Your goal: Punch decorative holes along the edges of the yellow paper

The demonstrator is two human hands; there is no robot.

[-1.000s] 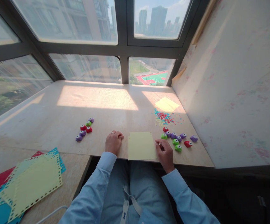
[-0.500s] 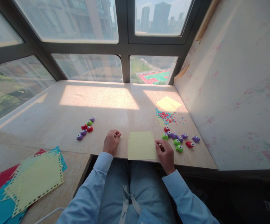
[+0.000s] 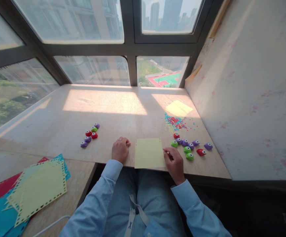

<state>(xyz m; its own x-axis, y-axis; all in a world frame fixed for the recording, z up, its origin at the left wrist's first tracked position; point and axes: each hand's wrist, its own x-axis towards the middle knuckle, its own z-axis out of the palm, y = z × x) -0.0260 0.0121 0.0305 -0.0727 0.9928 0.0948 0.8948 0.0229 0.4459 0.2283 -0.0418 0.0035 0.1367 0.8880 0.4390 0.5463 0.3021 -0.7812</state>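
A pale yellow sheet of paper (image 3: 149,154) lies flat at the table's front edge between my hands, with small holes near its top corners. My right hand (image 3: 174,164) is closed at the sheet's right edge, thumb and forefinger pinching it. On the other side, my left hand (image 3: 120,150) rests on the table with its fingers curled in, a little apart from the sheet's left edge. Nothing shows in it. Beyond my right hand sit several small purple, green and red pieces with round eyes (image 3: 189,156).
More eyed pieces (image 3: 88,139) stand in a cluster at left. Paper bits (image 3: 176,122) are scattered at right, before another yellow sheet (image 3: 179,108). Punched yellow, red and blue sheets (image 3: 42,191) overlap on the lower left surface. A papered wall (image 3: 256,98) bounds the right side.
My left hand has shifted slightly right, toward the sheet, and turned so that its fingers curl under more. My right hand stays at the sheet's right edge.
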